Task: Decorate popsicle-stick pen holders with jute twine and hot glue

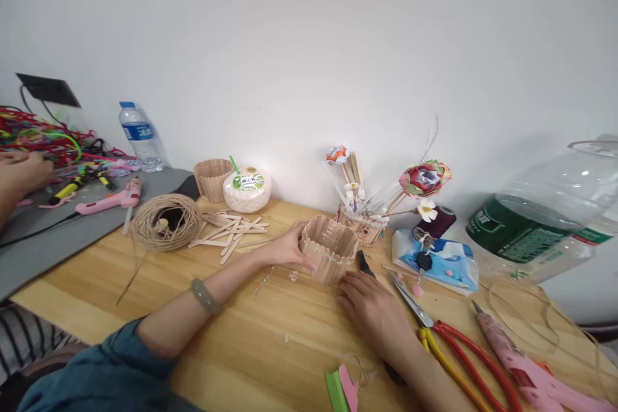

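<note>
The cup (326, 264) is near the middle of the table (251, 354), its side grasped by the left hand (290, 248). The right hand (369, 306) is at its base, fingers bent; whether they grip anything, I cannot tell. Sticks (235, 232) and twine (167, 222) lie left, scissors (432, 322) right.

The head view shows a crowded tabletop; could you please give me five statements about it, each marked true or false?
1. The left hand holds a stick cup. True.
2. The small bottle has a red cap. False: the small bottle has a blue cap.
3. A second cup stands left of the white coconut. True.
4. The scissors lie left of the stick cup. False: the scissors lie to its right.
5. The twine ball lies left of the stick cup. True.
</note>
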`<state>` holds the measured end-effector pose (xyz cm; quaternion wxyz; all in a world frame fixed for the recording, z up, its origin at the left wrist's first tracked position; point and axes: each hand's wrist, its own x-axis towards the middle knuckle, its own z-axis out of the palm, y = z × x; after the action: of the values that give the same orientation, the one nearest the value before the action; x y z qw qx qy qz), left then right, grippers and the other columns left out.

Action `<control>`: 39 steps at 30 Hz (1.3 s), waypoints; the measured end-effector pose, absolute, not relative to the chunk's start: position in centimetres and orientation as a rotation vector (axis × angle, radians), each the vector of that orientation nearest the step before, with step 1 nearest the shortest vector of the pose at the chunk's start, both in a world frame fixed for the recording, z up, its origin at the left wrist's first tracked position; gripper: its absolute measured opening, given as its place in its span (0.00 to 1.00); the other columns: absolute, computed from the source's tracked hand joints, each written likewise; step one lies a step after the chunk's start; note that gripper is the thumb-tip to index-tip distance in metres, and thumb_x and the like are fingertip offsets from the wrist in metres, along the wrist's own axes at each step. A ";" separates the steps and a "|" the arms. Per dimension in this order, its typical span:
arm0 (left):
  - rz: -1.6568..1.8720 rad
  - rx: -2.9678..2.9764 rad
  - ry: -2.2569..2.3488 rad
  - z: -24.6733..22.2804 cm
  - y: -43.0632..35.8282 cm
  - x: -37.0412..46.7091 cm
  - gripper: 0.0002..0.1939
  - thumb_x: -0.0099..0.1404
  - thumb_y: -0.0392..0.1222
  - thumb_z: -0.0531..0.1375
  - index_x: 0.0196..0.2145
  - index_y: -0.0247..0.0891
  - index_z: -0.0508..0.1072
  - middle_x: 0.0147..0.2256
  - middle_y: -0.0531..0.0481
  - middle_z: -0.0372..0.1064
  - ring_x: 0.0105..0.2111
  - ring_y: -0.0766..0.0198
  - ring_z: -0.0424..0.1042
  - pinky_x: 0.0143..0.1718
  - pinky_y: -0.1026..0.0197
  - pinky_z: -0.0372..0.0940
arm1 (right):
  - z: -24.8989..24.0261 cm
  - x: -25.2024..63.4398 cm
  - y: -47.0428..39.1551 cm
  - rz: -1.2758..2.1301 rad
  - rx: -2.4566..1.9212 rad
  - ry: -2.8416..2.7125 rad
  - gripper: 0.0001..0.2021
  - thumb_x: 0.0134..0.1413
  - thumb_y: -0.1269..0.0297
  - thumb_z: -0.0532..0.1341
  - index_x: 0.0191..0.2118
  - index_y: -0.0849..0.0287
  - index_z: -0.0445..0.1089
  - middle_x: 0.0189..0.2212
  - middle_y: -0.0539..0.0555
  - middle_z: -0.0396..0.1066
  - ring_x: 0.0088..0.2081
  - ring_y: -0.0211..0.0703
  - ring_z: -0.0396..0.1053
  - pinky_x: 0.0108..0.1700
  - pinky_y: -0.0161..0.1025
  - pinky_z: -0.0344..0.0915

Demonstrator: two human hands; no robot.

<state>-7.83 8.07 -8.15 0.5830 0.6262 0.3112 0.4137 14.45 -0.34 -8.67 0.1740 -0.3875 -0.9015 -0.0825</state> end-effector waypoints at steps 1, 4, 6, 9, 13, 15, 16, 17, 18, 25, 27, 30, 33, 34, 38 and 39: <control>0.955 1.444 0.754 -7.9 7.9 -7.9 0.48 0.33 0.36 0.75 0.53 0.33 0.64 0.55 0.35 0.62 0.57 0.42 0.58 0.58 0.43 0.49 | -8.7 14.5 -0.3 -0.242 -1.113 -2.548 0.10 0.59 0.71 0.53 0.38 0.60 0.72 0.40 0.60 0.75 0.43 0.52 0.72 0.45 0.50 0.70; 0.916 1.398 0.792 -7.2 7.2 -8.0 0.39 0.38 0.38 0.73 0.49 0.32 0.67 0.50 0.37 0.67 0.52 0.43 0.64 0.54 0.45 0.57 | -8.9 14.7 0.0 -0.264 -1.144 -2.535 0.10 0.59 0.70 0.54 0.41 0.62 0.72 0.41 0.60 0.75 0.42 0.52 0.72 0.44 0.49 0.71; 0.914 1.367 0.791 -6.9 6.7 -7.9 0.35 0.41 0.39 0.72 0.48 0.32 0.69 0.49 0.39 0.69 0.51 0.45 0.66 0.51 0.48 0.61 | -9.1 14.9 0.1 -0.277 -1.150 -2.535 0.10 0.59 0.70 0.54 0.41 0.63 0.72 0.40 0.61 0.75 0.42 0.53 0.72 0.44 0.51 0.70; 0.940 1.331 0.809 -6.5 6.2 -7.8 0.31 0.44 0.41 0.70 0.46 0.32 0.69 0.49 0.40 0.70 0.50 0.46 0.67 0.50 0.50 0.62 | -9.3 15.0 0.2 -0.290 -1.153 -2.538 0.11 0.59 0.70 0.53 0.39 0.62 0.72 0.39 0.61 0.76 0.41 0.53 0.73 0.44 0.52 0.70; 0.982 1.308 0.850 -6.4 6.1 -7.7 0.30 0.45 0.42 0.70 0.46 0.32 0.69 0.49 0.39 0.70 0.50 0.46 0.67 0.51 0.50 0.62 | -9.0 14.9 0.1 -0.276 -1.159 -2.542 0.11 0.59 0.72 0.52 0.36 0.61 0.72 0.37 0.59 0.76 0.40 0.51 0.72 0.43 0.48 0.70; 0.998 1.306 0.866 -6.5 6.2 -7.7 0.29 0.46 0.43 0.70 0.45 0.32 0.69 0.48 0.38 0.70 0.50 0.46 0.67 0.50 0.50 0.62 | -8.7 14.9 0.0 -0.258 -1.166 -2.541 0.11 0.59 0.73 0.52 0.33 0.60 0.71 0.35 0.58 0.75 0.38 0.50 0.72 0.41 0.47 0.70; 1.007 1.307 0.874 -6.6 6.3 -7.7 0.29 0.46 0.43 0.69 0.45 0.31 0.69 0.48 0.38 0.70 0.50 0.46 0.67 0.50 0.49 0.62 | -8.6 14.8 -0.1 -0.247 -1.170 -2.539 0.11 0.58 0.74 0.52 0.32 0.60 0.71 0.34 0.57 0.75 0.38 0.49 0.72 0.40 0.46 0.70; 1.018 1.308 0.883 -6.7 6.4 -7.7 0.29 0.46 0.44 0.69 0.45 0.31 0.69 0.48 0.38 0.70 0.50 0.45 0.67 0.51 0.49 0.61 | -8.4 14.8 -0.2 -0.235 -1.173 -2.537 0.11 0.58 0.74 0.52 0.31 0.59 0.70 0.32 0.57 0.74 0.37 0.48 0.72 0.40 0.45 0.70; 1.028 1.310 0.894 -6.8 6.5 -7.7 0.30 0.46 0.44 0.70 0.46 0.31 0.69 0.49 0.38 0.69 0.50 0.45 0.67 0.51 0.49 0.61 | -8.3 14.8 -0.3 -0.223 -1.177 -2.533 0.10 0.58 0.74 0.53 0.30 0.59 0.69 0.31 0.56 0.74 0.36 0.48 0.72 0.39 0.44 0.69; 1.057 1.326 0.993 -7.9 7.6 -7.4 0.37 0.39 0.41 0.73 0.47 0.32 0.65 0.50 0.37 0.67 0.51 0.45 0.65 0.52 0.46 0.59 | -8.8 14.6 -0.6 -0.178 -1.206 -2.491 0.07 0.57 0.73 0.54 0.32 0.60 0.67 0.36 0.58 0.73 0.39 0.49 0.71 0.50 0.54 0.63; 1.057 1.339 0.985 -7.9 7.9 -7.3 0.38 0.38 0.40 0.73 0.47 0.32 0.66 0.50 0.37 0.68 0.51 0.45 0.66 0.52 0.47 0.59 | -9.1 14.5 -0.6 -0.150 -1.196 -2.511 0.08 0.58 0.74 0.52 0.35 0.60 0.68 0.39 0.58 0.73 0.41 0.48 0.71 0.55 0.58 0.57; 1.050 1.351 0.931 -7.7 7.9 -7.2 0.37 0.37 0.38 0.73 0.46 0.33 0.67 0.49 0.39 0.69 0.50 0.47 0.67 0.52 0.50 0.61 | -8.9 14.1 -1.0 -0.062 -1.139 -2.576 0.11 0.60 0.75 0.50 0.36 0.58 0.68 0.37 0.53 0.74 0.40 0.44 0.71 0.56 0.55 0.57; 1.045 1.349 0.900 -7.6 7.9 -7.5 0.37 0.37 0.36 0.73 0.47 0.33 0.68 0.49 0.39 0.70 0.49 0.48 0.68 0.50 0.51 0.63 | -8.3 13.9 -1.5 0.030 -1.090 -2.619 0.12 0.61 0.73 0.50 0.35 0.57 0.70 0.37 0.53 0.74 0.40 0.42 0.71 0.49 0.45 0.65; 1.048 1.345 0.899 -7.5 8.0 -7.8 0.36 0.38 0.36 0.73 0.47 0.33 0.68 0.48 0.39 0.70 0.49 0.48 0.68 0.50 0.50 0.63 | -8.1 13.8 -1.6 0.057 -1.094 -2.623 0.12 0.61 0.72 0.50 0.35 0.57 0.70 0.36 0.53 0.75 0.39 0.42 0.72 0.46 0.42 0.68; 1.078 1.335 0.900 -7.0 8.3 -8.8 0.34 0.41 0.39 0.71 0.47 0.32 0.67 0.48 0.39 0.71 0.49 0.47 0.69 0.49 0.49 0.63 | -7.6 13.7 -1.0 0.108 -1.245 -2.581 0.12 0.61 0.69 0.51 0.45 0.60 0.69 0.44 0.59 0.73 0.45 0.46 0.71 0.46 0.44 0.69; 1.086 1.339 0.896 -6.8 8.4 -9.0 0.34 0.42 0.40 0.71 0.47 0.32 0.67 0.47 0.39 0.71 0.48 0.48 0.69 0.49 0.49 0.63 | -7.6 13.6 -0.8 0.112 -1.287 -2.573 0.14 0.60 0.68 0.52 0.49 0.62 0.67 0.50 0.62 0.70 0.50 0.50 0.68 0.50 0.48 0.67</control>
<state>-8.96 8.36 -6.84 0.5643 0.5690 0.3806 0.4615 13.56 -0.77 -7.64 0.1310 -0.4432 -0.8860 0.0385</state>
